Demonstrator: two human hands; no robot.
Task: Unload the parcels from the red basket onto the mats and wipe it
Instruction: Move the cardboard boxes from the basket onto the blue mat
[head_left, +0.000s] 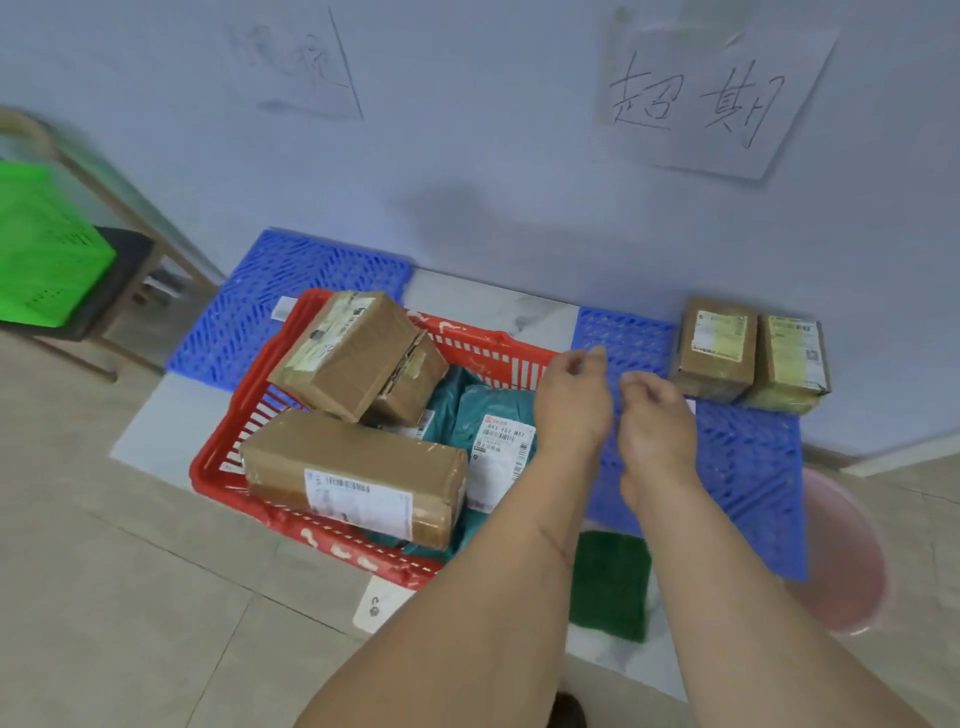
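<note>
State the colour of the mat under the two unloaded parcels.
Blue mat, lattice-patterned, seen in the head view.

- Red basket (249, 415) holds brown boxes (358, 358) and teal bags (498, 410).
- Right of the basket, both hands, left hand (571, 400) and right hand (657, 421), hang loosely curled over the blue mat (748, 467).
- Two parcels (748, 353) stand on that mat's far end.

Your basket (249, 441) sits on the floor between two mats (270, 296), one behind it to the left, the other (748, 467) to its right. In it you have two boxes (358, 353) (353, 467), one behind the other, with soft parcels (498, 415) under and right of them. Two more boxes (717, 348) (789, 364) stand side by side on the right mat against the wall (493, 156). Your hands (571, 400) (657, 421) hang over the basket's right edge
</note>
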